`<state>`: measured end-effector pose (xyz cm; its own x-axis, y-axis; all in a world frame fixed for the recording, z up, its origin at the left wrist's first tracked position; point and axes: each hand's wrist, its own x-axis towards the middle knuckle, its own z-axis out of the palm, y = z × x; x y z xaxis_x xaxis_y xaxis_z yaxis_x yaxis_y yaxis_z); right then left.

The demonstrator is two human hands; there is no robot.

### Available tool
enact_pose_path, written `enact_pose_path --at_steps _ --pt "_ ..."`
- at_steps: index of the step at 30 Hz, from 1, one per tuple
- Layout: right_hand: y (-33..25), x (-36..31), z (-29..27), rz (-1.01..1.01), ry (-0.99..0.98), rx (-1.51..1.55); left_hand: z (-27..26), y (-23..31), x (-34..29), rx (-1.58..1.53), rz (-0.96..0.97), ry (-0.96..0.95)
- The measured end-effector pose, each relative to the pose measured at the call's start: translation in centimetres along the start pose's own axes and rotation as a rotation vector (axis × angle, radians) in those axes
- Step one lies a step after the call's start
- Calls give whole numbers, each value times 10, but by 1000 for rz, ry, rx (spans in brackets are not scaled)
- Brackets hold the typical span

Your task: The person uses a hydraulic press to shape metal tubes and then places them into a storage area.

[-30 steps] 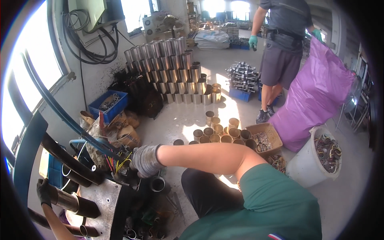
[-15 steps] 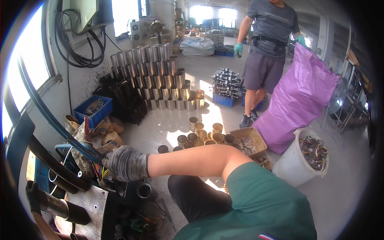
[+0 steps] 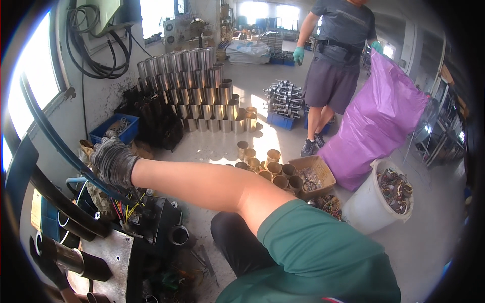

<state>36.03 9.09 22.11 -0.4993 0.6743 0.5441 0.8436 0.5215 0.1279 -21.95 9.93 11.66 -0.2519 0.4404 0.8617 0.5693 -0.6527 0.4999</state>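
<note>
Now R hand [image 3: 113, 161], grey knit glove, fingers curled on curved blue hose [image 3: 55, 141]; bundle of coloured wires [image 3: 124, 209] just below. L hand unseen.

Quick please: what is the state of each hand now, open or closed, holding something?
Right hand: gloved, fingers curled at the blue hose; whether it grips cannot be told.
Left hand: not in view.

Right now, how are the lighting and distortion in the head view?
Head view: the window at left and far doorways are blown out; sunlight patches glare on the floor near the stacked metal cylinders; straight edges bow toward the dark fisheye rim; the gloved right hand is sharp; the left hand is out of frame.
</note>
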Motion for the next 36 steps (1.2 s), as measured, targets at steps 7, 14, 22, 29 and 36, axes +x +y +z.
enact_pose_path --at_steps 7,14,22,29,36 --pt "5 -13 -17 127 -18 308 -59 19 -210 812 -243 187" --pt "4 -18 -5 177 56 389 -99 -51 -281 430 -672 279" --pt "7 -94 11 168 -18 300 -43 36 -255 90 -1062 277" --pt "4 -138 44 -130 -39 197 -58 45 -269 504 -877 91" --pt "-35 -134 31 -60 -289 -13 -22 57 -266 3 -872 44"
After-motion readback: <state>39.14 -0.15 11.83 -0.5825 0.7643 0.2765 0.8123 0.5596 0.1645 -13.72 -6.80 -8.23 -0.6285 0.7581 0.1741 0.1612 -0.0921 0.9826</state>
